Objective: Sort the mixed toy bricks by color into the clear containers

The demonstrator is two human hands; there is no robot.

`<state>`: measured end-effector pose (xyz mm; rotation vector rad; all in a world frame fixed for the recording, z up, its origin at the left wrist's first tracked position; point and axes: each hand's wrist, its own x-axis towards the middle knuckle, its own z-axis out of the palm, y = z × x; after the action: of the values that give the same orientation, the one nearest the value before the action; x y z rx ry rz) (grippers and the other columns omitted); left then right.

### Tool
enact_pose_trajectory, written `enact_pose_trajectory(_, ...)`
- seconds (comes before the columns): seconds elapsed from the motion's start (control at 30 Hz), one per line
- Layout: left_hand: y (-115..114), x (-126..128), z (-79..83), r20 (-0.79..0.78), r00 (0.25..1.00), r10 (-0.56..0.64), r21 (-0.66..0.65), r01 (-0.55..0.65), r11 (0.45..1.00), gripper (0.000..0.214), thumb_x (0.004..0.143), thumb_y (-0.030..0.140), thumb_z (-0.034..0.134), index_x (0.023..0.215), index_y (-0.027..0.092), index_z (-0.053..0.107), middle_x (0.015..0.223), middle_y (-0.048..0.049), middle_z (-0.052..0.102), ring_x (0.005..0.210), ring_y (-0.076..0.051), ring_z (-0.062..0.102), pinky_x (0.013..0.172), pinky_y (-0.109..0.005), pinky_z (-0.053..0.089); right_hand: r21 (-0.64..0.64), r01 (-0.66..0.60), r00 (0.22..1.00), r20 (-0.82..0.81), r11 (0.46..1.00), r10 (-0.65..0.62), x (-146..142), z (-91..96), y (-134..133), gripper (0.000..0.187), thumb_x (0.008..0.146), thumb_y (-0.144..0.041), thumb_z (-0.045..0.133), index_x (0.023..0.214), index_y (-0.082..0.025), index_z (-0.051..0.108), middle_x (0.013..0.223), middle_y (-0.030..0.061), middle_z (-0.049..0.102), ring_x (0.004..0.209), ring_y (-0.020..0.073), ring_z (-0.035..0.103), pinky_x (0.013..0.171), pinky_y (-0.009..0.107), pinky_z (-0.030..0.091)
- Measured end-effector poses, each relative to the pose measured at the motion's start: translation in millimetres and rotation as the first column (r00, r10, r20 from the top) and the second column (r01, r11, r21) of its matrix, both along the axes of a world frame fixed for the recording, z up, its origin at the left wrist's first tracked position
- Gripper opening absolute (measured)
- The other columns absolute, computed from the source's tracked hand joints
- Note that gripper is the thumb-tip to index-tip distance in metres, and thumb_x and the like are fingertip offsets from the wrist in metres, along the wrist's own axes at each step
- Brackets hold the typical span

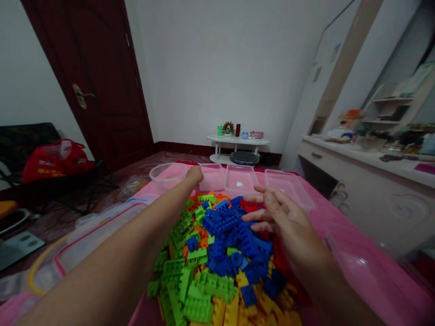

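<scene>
Stretched far out over the table, my left hand (195, 174) is closed at the left edge of a clear plastic box (213, 185); its fingertips are mostly hidden. My right hand (280, 213) is open, fingers spread, holding nothing, above red bricks (250, 207) on the right of a big pile. Blue toy bricks (224, 226) fill the pile's middle. Green bricks (200, 290) lie at its left and front, yellow bricks (231, 312) at the near edge, and orange bricks (203, 234) among the green.
Behind the pile stand a round clear bowl (158, 174), a middle clear box (240, 190) and a right clear box (292, 183) on the pink table (356, 231). Clear lidded containers (102, 231) lie left. A dresser (367, 176) stands right; a low white table (238, 140) is at the wall.
</scene>
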<state>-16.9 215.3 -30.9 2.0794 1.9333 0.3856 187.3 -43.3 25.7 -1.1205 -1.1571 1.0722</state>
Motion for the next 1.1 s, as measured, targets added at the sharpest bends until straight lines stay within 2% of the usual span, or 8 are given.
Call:
enact_pose_trajectory(0.13,9.0,-8.7,-7.9,-0.040,0.996,0.075,-0.013,-0.075,0.997,0.035,0.079,0.020,0.054,0.111,0.006,0.061,0.088,-0.0156,0.070,0.074,-0.022,0.068,0.065,-0.025,0.051,0.001,0.018,1.000,-0.003,1.000,-0.018,0.0,-0.9,3.0,0.051,0.078,-0.056,0.056,0.112,-0.018,0.051,0.108,0.0121,0.065,0.068,0.0170,0.067,0.052,0.024,0.050)
enact_pose_trajectory(0.33,4.9,-9.5,-6.9,-0.057,0.998,0.025,0.037,-0.022,0.999,0.036,0.081,0.033,0.055,0.104,0.009,0.065,0.091,-0.0144,0.070,0.080,-0.022,0.067,0.070,-0.025,0.050,0.013,0.000,1.000,0.016,1.000,0.000,-3.7,-0.9,1.2,0.048,0.080,-0.054,0.055,0.110,-0.017,0.053,0.107,0.0128,0.065,0.067,0.0160,0.066,0.053,0.024,0.050)
enact_pose_trajectory(0.5,-3.4,-38.0,24.4,-0.085,0.996,0.008,0.143,0.004,0.990,0.040,0.083,0.039,0.051,0.113,0.017,0.063,0.120,-0.0134,0.061,0.116,-0.026,0.052,0.090,-0.027,0.042,0.018,0.008,0.999,0.053,1.000,-0.009,-4.6,-3.2,-0.2,0.045,0.080,-0.051,0.056,0.109,-0.017,0.056,0.106,0.0115,0.066,0.069,0.0160,0.067,0.054,0.024,0.050)
enact_pose_trajectory(0.67,-11.6,-93.4,54.5,-0.113,0.993,0.012,0.014,-0.011,1.000,0.045,0.062,0.038,0.071,0.100,0.014,0.069,0.103,-0.0122,0.068,0.105,-0.026,0.058,0.086,-0.025,0.043,0.029,-0.010,0.998,0.066,1.000,0.008,-5.6,-4.3,-0.1,0.041,0.080,-0.049,0.058,0.106,-0.018,0.059,0.107,0.0105,0.066,0.069,0.0160,0.067,0.055,0.024,0.051)
enact_pose_trajectory(0.73,-16.9,-107.6,53.4,-0.085,0.996,-0.027,-0.077,0.020,0.997,0.041,0.059,0.036,0.074,0.093,0.014,0.071,0.090,-0.0092,0.071,0.092,-0.022,0.063,0.079,-0.023,0.046,0.034,-0.024,0.996,0.085,0.999,0.021,-6.0,-4.8,-0.3,0.039,0.079,-0.049,0.059,0.103,-0.018,0.061,0.106,0.0103,0.066,0.069,0.0158,0.067,0.055,0.024,0.052)
enact_pose_trajectory(0.83,-23.8,-112.7,40.0,0.011,0.994,-0.105,-0.172,0.105,0.979,0.029,0.067,0.034,0.067,0.087,0.014,0.071,0.081,-0.0080,0.072,0.075,-0.017,0.065,0.069,-0.023,0.049,0.022,-0.042,0.993,0.112,0.999,0.039,-6.1,-6.5,-0.5,0.037,0.080,-0.049,0.058,0.100,-0.018,0.063,0.103,0.0097,0.067,0.070,0.0156,0.067,0.055,0.023,0.051)
enact_pose_trajectory(0.97,-28.0,-98.0,23.6,0.140,0.975,-0.172,-0.180,0.196,0.964,0.027,0.073,0.034,0.061,0.084,0.010,0.069,0.082,-0.0109,0.072,0.070,-0.015,0.066,0.063,-0.022,0.050,0.019,-0.047,0.990,0.136,0.999,0.044,-5.4,-8.9,-0.5,0.037,0.080,-0.049,0.059,0.098,-0.018,0.064,0.100,0.0097,0.068,0.071,0.0163,0.067,0.056,0.023,0.051)
enact_pose_trajectory(1.1,-32.3,-78.9,21.6,0.217,0.947,-0.237,-0.181,0.277,0.944,0.028,0.077,0.035,0.059,0.083,0.009,0.068,0.080,-0.0116,0.072,0.072,-0.015,0.066,0.063,-0.022,0.051,0.020,-0.045,0.989,0.140,0.999,0.042,-4.5,-8.9,0.0,0.035,0.079,-0.048,0.060,0.095,-0.017,0.066,0.098,0.0096,0.069,0.071,0.0164,0.067,0.056,0.023,0.051)
